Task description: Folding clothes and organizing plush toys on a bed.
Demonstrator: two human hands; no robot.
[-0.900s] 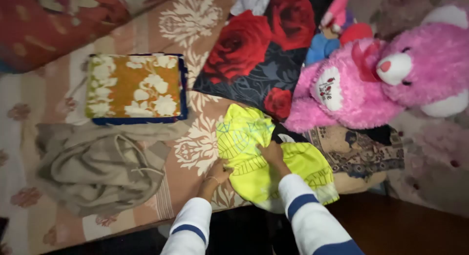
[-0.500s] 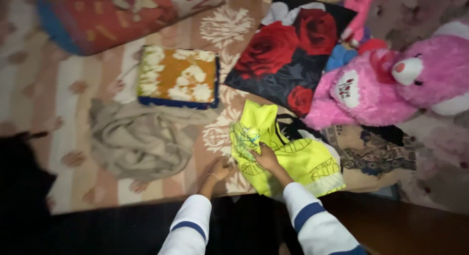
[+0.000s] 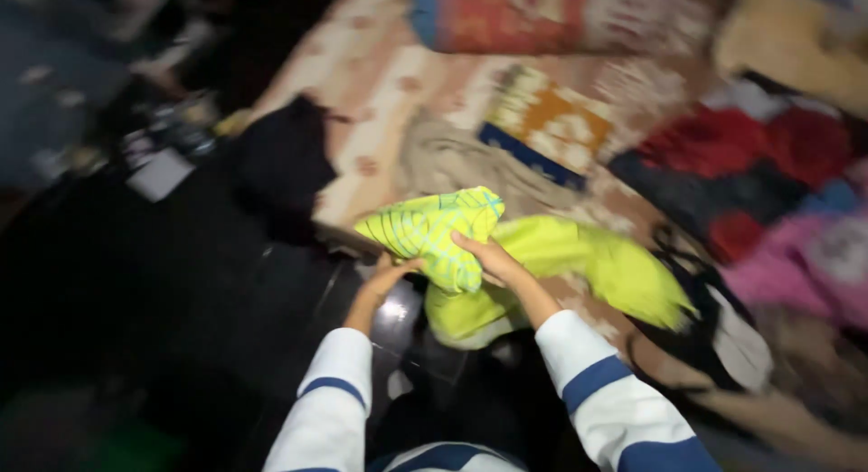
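A bright yellow-green garment (image 3: 542,264) with thin blue lines hangs lifted above the edge of the patterned bed cover (image 3: 380,83). My left hand (image 3: 391,275) grips its lower left fold from underneath. My right hand (image 3: 488,259) holds the bunched middle of the same garment. Both arms wear white sleeves with blue stripes. The picture is blurred by motion.
A crumpled beige cloth (image 3: 452,160) lies on the bed behind the garment, with a folded orange and white floral cloth (image 3: 547,128) beyond it. A red rose-print fabric (image 3: 750,155) and a pink plush toy (image 3: 805,273) sit at the right. Dark clutter fills the left side.
The garment lay flat on the bed before; both hands have since gathered it and lifted it off towards the left. The view has swung left, and the plush toy slid to the right edge.
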